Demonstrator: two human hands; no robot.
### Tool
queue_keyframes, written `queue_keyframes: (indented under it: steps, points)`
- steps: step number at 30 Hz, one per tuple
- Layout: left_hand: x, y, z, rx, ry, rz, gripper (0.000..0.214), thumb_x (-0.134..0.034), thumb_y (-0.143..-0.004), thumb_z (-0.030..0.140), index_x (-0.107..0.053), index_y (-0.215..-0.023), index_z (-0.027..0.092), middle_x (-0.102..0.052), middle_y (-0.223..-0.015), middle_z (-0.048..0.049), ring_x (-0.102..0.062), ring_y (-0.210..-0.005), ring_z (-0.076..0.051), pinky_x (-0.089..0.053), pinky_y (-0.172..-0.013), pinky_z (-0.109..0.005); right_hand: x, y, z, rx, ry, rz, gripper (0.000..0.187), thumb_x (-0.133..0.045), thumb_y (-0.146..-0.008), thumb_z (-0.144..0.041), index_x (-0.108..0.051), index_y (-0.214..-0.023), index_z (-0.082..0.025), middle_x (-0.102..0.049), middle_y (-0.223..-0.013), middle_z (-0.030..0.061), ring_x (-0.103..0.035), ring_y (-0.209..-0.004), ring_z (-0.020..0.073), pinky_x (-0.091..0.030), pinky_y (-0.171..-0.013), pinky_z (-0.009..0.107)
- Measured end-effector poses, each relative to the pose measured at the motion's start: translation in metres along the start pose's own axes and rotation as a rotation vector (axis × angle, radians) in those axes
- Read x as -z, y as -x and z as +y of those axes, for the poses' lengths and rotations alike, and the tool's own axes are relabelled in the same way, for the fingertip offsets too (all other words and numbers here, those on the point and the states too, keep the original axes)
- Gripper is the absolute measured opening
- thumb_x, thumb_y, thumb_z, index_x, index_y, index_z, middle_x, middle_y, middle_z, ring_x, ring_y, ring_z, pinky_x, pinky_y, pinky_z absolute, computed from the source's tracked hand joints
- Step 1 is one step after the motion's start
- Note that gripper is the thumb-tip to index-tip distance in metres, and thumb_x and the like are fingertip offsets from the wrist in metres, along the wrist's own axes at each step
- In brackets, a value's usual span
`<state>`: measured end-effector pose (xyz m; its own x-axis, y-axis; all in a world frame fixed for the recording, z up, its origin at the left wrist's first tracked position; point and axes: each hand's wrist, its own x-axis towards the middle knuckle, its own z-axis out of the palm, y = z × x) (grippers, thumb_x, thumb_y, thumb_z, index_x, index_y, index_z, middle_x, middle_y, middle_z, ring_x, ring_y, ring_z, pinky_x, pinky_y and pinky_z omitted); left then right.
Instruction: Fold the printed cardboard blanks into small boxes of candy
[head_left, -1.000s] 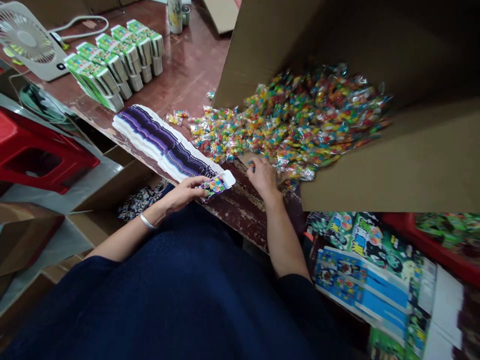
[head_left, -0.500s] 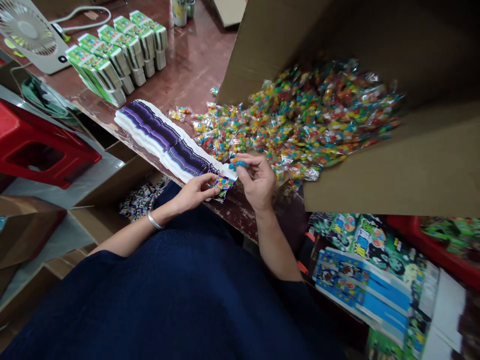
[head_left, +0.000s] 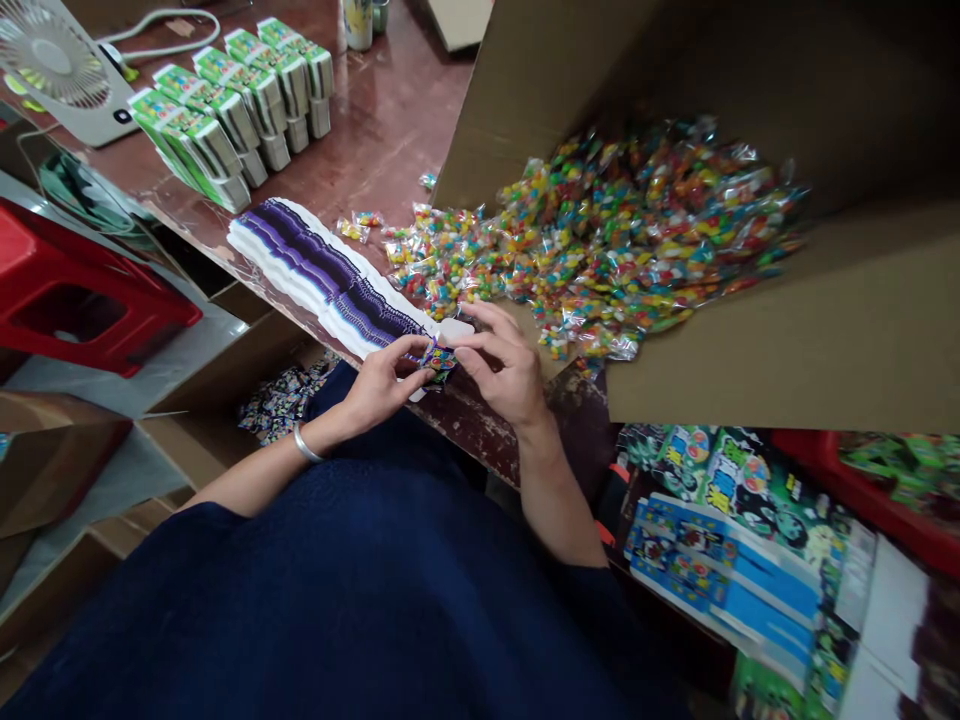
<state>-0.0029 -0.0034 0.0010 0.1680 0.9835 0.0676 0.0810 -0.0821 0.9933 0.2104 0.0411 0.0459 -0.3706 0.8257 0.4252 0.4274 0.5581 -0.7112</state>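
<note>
Between the fingers and thumb of my left hand [head_left: 384, 382] is a small printed candy box [head_left: 441, 358], purple with coloured pictures. My right hand [head_left: 510, 372] closes thumb and forefinger at the box's right end, its other fingers raised over a white flap [head_left: 454, 328]. No candy packet shows in my right hand. Just beyond my left hand, a long row of flat purple-and-white cartons [head_left: 322, 265] lies along the table edge. Past my right hand, clear packets of coloured candy [head_left: 600, 245] spill from a large cardboard box [head_left: 517, 90] onto the table.
Bundled green cartons [head_left: 225, 105] and a white fan [head_left: 67, 70] stand at the far left of the table [head_left: 390, 110]. Below the edge, a cardboard box holds filled small packs [head_left: 285, 400]. A red stool [head_left: 82, 290] is left; printed cardboard [head_left: 750, 540] lies right.
My right hand has come left to the small box; the blue and orange candy packet it held is out of sight. The small box has shifted slightly left and tilted.
</note>
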Motion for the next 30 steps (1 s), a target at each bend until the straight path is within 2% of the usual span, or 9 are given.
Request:
queue_keyframes:
  steps: [3, 6, 9, 14, 17, 20, 23, 25, 30]
  points:
    - [0.000, 0.002, 0.004, 0.008, 0.058, 0.039, 0.052, -0.075, -0.089, 0.024, -0.056, -0.137, 0.024, -0.067, -0.105, -0.0031, -0.071, -0.081, -0.013, -0.063, -0.075, -0.026, -0.009, 0.005, 0.003, -0.010, -0.077, -0.005, 0.019, -0.070, -0.097, -0.046, -0.080, -0.103, -0.031, -0.073, -0.139, 0.0049, -0.061, -0.141, 0.0303, -0.047, -0.122, 0.056]
    - [0.000, 0.003, 0.008, 0.013, 0.112, 0.020, 0.061, -0.075, -0.091, 0.029, -0.050, -0.146, 0.028, -0.062, -0.107, -0.0025, -0.068, -0.075, -0.011, -0.058, -0.068, -0.023, -0.024, 0.016, 0.009, -0.174, -0.315, 0.057, 0.028, -0.075, -0.094, -0.045, -0.076, -0.120, -0.034, -0.077, -0.129, 0.0042, -0.075, -0.117, 0.0254, -0.062, -0.105, 0.046]
    - [-0.001, 0.004, 0.008, 0.035, 0.167, -0.028, 0.051, -0.076, -0.091, 0.035, -0.056, -0.137, 0.027, -0.058, -0.109, -0.0025, -0.063, -0.072, -0.008, -0.054, -0.064, -0.021, -0.040, 0.026, 0.012, -0.316, -0.469, 0.129, 0.032, -0.076, -0.092, -0.046, -0.074, -0.121, -0.031, -0.081, -0.114, 0.0029, -0.079, -0.099, 0.0223, -0.066, -0.092, 0.039]
    - [-0.003, 0.002, 0.003, 0.088, 0.255, -0.093, 0.039, -0.082, -0.089, 0.039, -0.060, -0.117, 0.024, -0.055, -0.109, -0.0023, -0.056, -0.070, -0.006, -0.052, -0.063, -0.020, -0.054, 0.032, 0.009, -0.281, -0.355, 0.202, 0.021, -0.071, -0.096, -0.048, -0.076, -0.096, -0.028, -0.080, -0.112, 0.0050, -0.077, -0.109, 0.0245, -0.061, -0.102, 0.042]
    - [-0.003, -0.001, 0.005, 0.100, 0.324, -0.075, 0.044, -0.085, -0.085, 0.039, -0.057, -0.115, 0.024, -0.056, -0.108, -0.0020, -0.060, -0.077, -0.009, -0.055, -0.069, -0.022, -0.059, 0.028, 0.004, -0.288, -0.384, 0.293, 0.023, -0.073, -0.094, -0.050, -0.071, -0.098, -0.028, -0.079, -0.112, 0.0061, -0.077, -0.108, 0.0242, -0.062, -0.099, 0.042]
    - [-0.003, -0.004, 0.007, 0.126, 0.378, -0.032, 0.056, -0.089, -0.079, 0.041, -0.050, -0.115, 0.025, -0.058, -0.102, -0.0002, -0.064, -0.079, -0.011, -0.057, -0.071, -0.023, -0.062, 0.022, -0.001, -0.298, -0.512, 0.387, 0.034, -0.080, -0.088, -0.053, -0.064, -0.105, -0.029, -0.079, -0.100, 0.0027, -0.078, -0.093, 0.0208, -0.064, -0.090, 0.037]
    - [-0.003, -0.002, 0.008, 0.129, 0.339, 0.002, 0.057, -0.088, -0.079, 0.040, -0.048, -0.116, 0.026, -0.059, -0.101, 0.0006, -0.063, -0.074, -0.009, -0.057, -0.069, -0.023, -0.059, 0.017, -0.003, -0.287, -0.551, 0.325, 0.037, -0.080, -0.086, -0.059, -0.063, -0.092, -0.027, -0.076, -0.090, 0.0012, -0.075, -0.085, 0.0191, -0.063, -0.083, 0.034]
    - [-0.003, 0.001, 0.009, 0.119, 0.271, 0.020, 0.054, -0.085, -0.081, 0.037, -0.047, -0.118, 0.026, -0.059, -0.103, 0.0000, -0.062, -0.071, -0.008, -0.057, -0.067, -0.023, -0.054, 0.013, -0.002, -0.338, -0.541, 0.248, 0.038, -0.080, -0.085, -0.060, -0.063, -0.082, -0.026, -0.076, -0.088, 0.0016, -0.073, -0.084, 0.0187, -0.062, -0.079, 0.033]
    - [-0.003, 0.005, 0.012, 0.092, 0.127, 0.008, 0.050, -0.077, -0.085, 0.027, -0.049, -0.126, 0.026, -0.060, -0.109, -0.0022, -0.063, -0.068, -0.008, -0.053, -0.059, -0.023, -0.044, 0.005, 0.008, -0.426, -0.523, 0.143, 0.033, -0.089, -0.076, -0.053, -0.072, -0.080, -0.024, -0.075, -0.081, -0.0007, -0.070, -0.077, 0.0176, -0.060, -0.076, 0.033]
